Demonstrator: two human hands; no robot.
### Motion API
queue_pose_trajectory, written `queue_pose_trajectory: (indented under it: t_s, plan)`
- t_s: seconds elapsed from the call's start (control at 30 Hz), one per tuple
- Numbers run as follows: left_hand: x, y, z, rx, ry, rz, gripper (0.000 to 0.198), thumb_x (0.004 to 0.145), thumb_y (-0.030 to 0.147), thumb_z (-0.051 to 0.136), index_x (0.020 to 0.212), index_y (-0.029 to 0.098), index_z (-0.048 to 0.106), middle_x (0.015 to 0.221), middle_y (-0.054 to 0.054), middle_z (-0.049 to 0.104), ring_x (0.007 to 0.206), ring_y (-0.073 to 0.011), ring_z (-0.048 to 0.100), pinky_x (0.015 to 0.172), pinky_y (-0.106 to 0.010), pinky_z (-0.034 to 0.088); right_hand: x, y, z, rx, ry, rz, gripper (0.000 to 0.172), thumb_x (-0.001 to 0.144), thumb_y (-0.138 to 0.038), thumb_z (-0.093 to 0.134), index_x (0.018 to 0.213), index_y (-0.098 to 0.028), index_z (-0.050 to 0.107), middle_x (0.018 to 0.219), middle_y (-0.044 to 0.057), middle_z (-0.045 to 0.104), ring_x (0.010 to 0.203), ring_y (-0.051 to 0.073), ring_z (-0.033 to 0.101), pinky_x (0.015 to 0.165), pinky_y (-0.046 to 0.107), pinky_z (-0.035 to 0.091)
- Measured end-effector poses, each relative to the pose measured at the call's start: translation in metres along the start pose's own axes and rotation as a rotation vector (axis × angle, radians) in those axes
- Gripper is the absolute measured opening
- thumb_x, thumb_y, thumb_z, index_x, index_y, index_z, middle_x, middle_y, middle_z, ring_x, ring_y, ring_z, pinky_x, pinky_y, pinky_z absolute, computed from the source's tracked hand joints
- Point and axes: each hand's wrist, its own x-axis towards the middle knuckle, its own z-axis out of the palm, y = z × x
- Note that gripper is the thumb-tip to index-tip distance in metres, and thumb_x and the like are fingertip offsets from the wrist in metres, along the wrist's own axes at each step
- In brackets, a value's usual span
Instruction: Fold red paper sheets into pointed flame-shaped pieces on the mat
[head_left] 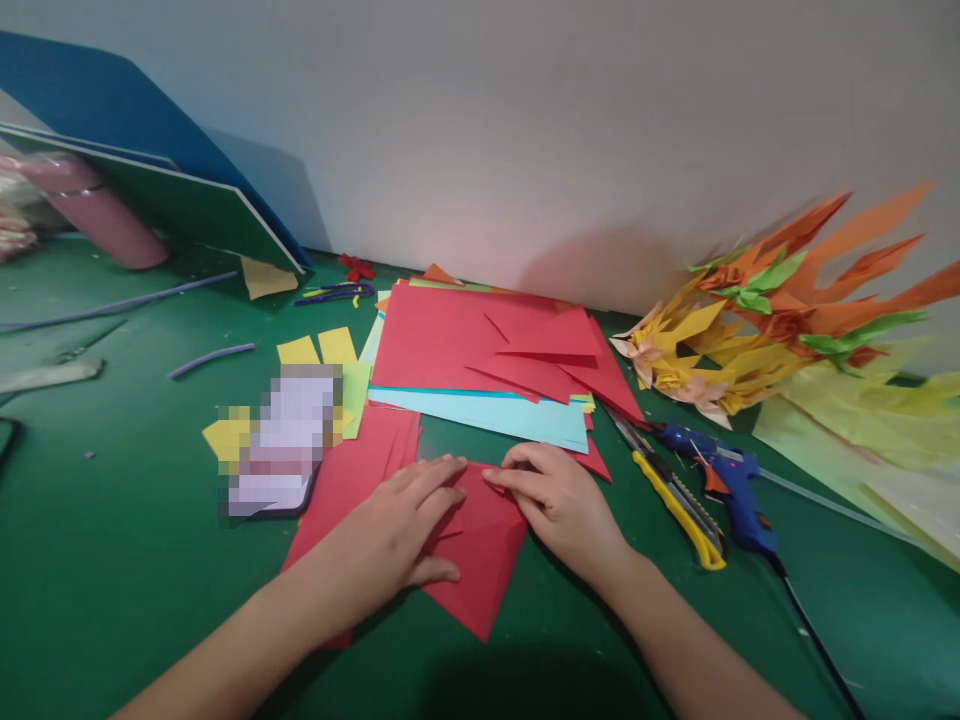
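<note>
In front of me a folded piece of red paper (480, 560) lies on the green table, one corner pointing toward me. My left hand (420, 515) rests on its left part with the fingers spread and the palm down. At the paper's upper right corner my right hand (551, 495) pinches the edge between thumb and forefinger. More red paper (360, 470) lies flat under and beside my left forearm. Just beyond both hands sits a stack of coloured sheets, a red sheet (435, 335) on top and light blue paper (517, 418) showing below.
A phone (289, 440) with a blurred screen lies left among yellow paper squares (337, 345). To the right are a yellow cutter knife (686, 515), a blue glue gun (739, 490) with its cord, and folded orange and yellow paper flowers (780, 310). A pink bottle (97, 210) stands far left.
</note>
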Motion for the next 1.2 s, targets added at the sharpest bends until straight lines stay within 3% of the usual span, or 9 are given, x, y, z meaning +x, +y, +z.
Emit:
queue_pose_trajectory:
  t_s: [0.97, 1.2]
  plan:
    - [0.0011, 0.0003, -0.0002, 0.140, 0.023, 0.025, 0.054, 0.072, 0.047, 0.074, 0.116, 0.019, 0.058, 0.134, -0.017, 0.052, 0.124, -0.0351, 0.049, 0.099, -0.051, 0.045, 0.0003, -0.0020, 0.0016, -0.026, 0.001, 0.032, 0.031, 0.089, -0.006, 0.043, 0.094, -0.014, 0.073, 0.080, 0.009, 0.060, 0.073, 0.020, 0.054, 0.063, 0.033, 0.048]
    - [0.0001, -0.0010, 0.0019, 0.156, 0.026, 0.027, 0.073, 0.072, 0.051, 0.073, 0.131, 0.017, 0.049, 0.132, -0.017, 0.054, 0.121, -0.0342, 0.052, 0.101, -0.049, 0.044, -0.0005, -0.0027, 0.0004, -0.046, -0.015, 0.038, 0.032, 0.090, -0.007, 0.042, 0.096, -0.015, 0.073, 0.077, 0.008, 0.057, 0.071, 0.020, 0.053, 0.061, 0.032, 0.047]
